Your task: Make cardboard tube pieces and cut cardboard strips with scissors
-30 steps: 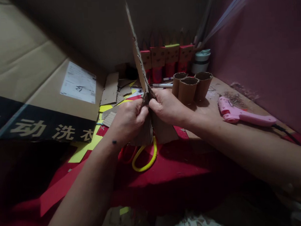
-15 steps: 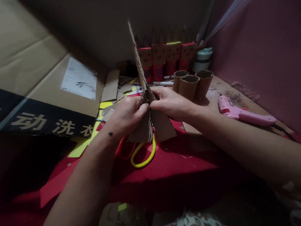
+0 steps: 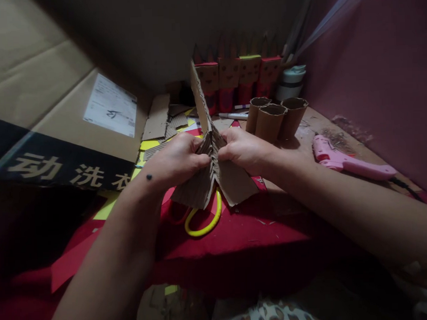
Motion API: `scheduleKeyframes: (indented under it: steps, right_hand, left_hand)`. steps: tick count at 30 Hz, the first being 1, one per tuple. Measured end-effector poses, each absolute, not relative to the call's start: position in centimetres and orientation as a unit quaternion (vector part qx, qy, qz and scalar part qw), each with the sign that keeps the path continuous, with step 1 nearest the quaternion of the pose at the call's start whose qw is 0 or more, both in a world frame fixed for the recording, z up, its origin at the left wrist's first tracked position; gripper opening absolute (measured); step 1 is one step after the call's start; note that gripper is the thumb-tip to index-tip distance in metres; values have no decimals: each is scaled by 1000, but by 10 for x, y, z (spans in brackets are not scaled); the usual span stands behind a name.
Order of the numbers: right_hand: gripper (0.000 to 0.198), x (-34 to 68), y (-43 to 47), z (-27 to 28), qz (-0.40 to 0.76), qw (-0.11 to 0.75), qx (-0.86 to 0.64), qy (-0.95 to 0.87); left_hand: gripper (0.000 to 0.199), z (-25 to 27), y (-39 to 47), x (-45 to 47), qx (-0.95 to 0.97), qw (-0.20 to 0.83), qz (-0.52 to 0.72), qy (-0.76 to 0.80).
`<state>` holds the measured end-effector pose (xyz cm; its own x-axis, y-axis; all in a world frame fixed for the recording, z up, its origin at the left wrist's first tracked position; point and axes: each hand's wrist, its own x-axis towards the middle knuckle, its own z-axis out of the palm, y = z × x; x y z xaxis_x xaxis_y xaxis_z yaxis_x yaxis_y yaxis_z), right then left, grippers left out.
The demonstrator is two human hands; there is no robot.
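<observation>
Between my hands, over the red-covered table (image 3: 251, 233), is a piece of corrugated cardboard (image 3: 237, 178). It is torn down the middle into two flaps that spread apart toward me, while its far part stands upright. My left hand (image 3: 185, 156) grips the left flap, thumb on the near side. The right flap is pinched in my right hand (image 3: 243, 149). Fingers behind the cardboard are hidden on both sides. Below it lies a pair of scissors (image 3: 204, 234) with yellow and red handle loops; the cardboard hides the blades.
A large cardboard box (image 3: 72, 123) fills the left side. Three cardboard tubes (image 3: 271, 121) stand right of my hands, near a pink glue gun (image 3: 350, 160). Behind are several cardboard-faced figures (image 3: 228, 80) and a lidded cup (image 3: 290, 82). Cardboard scraps (image 3: 156, 117) lie at back left.
The split in the cardboard has opened wider, showing more torn edge. Its upright part now reaches less high, and the two flaps have spread outward with my hands.
</observation>
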<state>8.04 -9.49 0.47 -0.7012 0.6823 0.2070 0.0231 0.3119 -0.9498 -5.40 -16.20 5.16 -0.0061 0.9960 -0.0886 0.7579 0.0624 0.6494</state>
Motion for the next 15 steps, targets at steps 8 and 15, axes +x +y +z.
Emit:
scheduleKeyframes:
  steps: [8,15]
  right_hand:
    - [19,83,-94,9,650,273,-226,-673]
    - [10,81,-89,4,593,297,-245,-706]
  left_hand:
    - [7,51,-163,-54,626,327,248,663]
    - [13,49,-165,-43,693,166,208,670]
